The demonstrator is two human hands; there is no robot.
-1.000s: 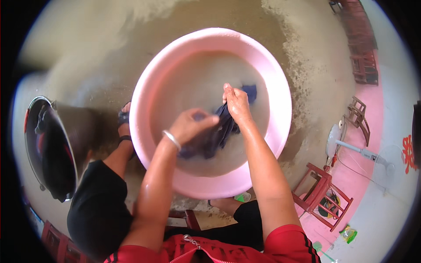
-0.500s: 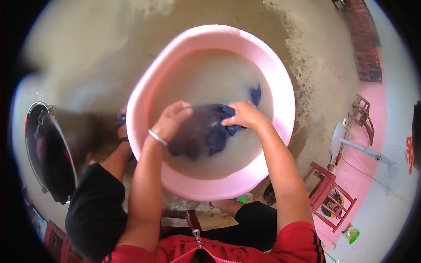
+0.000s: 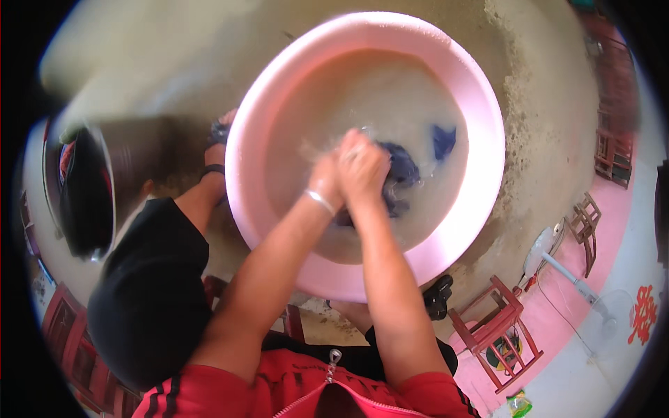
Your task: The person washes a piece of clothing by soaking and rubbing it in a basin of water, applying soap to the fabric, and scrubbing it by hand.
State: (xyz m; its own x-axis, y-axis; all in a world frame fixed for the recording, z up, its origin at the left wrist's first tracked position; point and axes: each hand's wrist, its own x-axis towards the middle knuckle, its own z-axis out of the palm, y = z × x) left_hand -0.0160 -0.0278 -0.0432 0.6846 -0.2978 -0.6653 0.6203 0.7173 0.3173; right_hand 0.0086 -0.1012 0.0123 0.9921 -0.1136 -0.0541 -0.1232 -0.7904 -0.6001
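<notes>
A wide pink basin (image 3: pixel 481 132) of cloudy water stands in front of me. In it, dark blue cloth (image 3: pixel 401 166) lies partly under the water, bunched beside my hands, and another dark blue patch of cloth (image 3: pixel 444 142) shows at the right. My left hand (image 3: pixel 325 177), with a silver bangle on its wrist, is pressed against my right hand (image 3: pixel 364 166) at the water's surface. Both are closed around a bunch of the cloth, slightly blurred. The right hand covers most of the left one's fingers.
At the left stands a large metal tub (image 3: pixel 104 188) with dark clothing inside. Low red wooden stools (image 3: pixel 495 334) and a white standing fan (image 3: pixel 571 279) are at the right. A black shoe (image 3: pixel 437 296) rests by the basin's near right edge. The floor around it is wet.
My hands, held apart with the cloth stretched between them before, have come together with the cloth bunched. The head view has shifted, placing the basin higher and farther right.
</notes>
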